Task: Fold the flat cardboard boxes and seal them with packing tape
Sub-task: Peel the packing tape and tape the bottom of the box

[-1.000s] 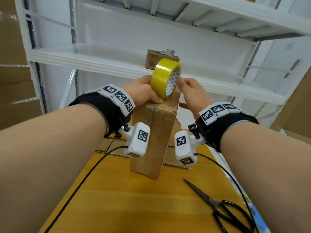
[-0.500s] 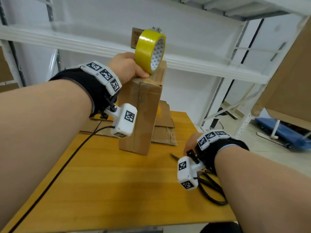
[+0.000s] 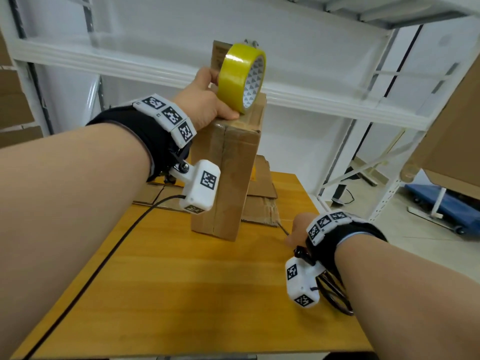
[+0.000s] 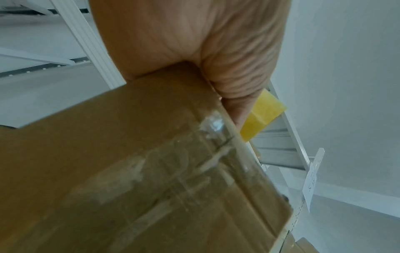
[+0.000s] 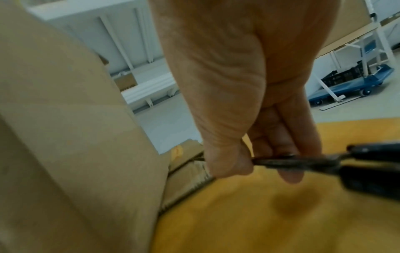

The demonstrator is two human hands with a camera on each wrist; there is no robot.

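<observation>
A tall cardboard box (image 3: 228, 178) stands upright on the wooden table (image 3: 181, 294), with clear tape along its near face (image 4: 151, 179). On its top edge sits a yellow tape roll (image 3: 237, 76), held upright by my left hand (image 3: 205, 100), whose thumb presses on the box top. The left wrist view shows the palm (image 4: 194, 42) against the box corner and a bit of the yellow roll (image 4: 262, 118) beyond. Low at the table's right side, my right hand (image 3: 298, 229) pinches the black scissors (image 5: 303, 162) near their pivot. Their handles (image 3: 335, 292) show beneath the wrist.
Flat cardboard sheets (image 3: 259, 201) lie on the table behind the box. A white metal rack (image 3: 337, 105) stands beyond, with a small carton on its shelf. A large cardboard piece (image 3: 454, 126) hangs at the right above a blue cart (image 3: 441, 201). A black cable (image 3: 104, 255) crosses the table.
My right hand left the tape roll, dropped to the table's right side and took hold of the scissors. The left hand kept the roll on the box top.
</observation>
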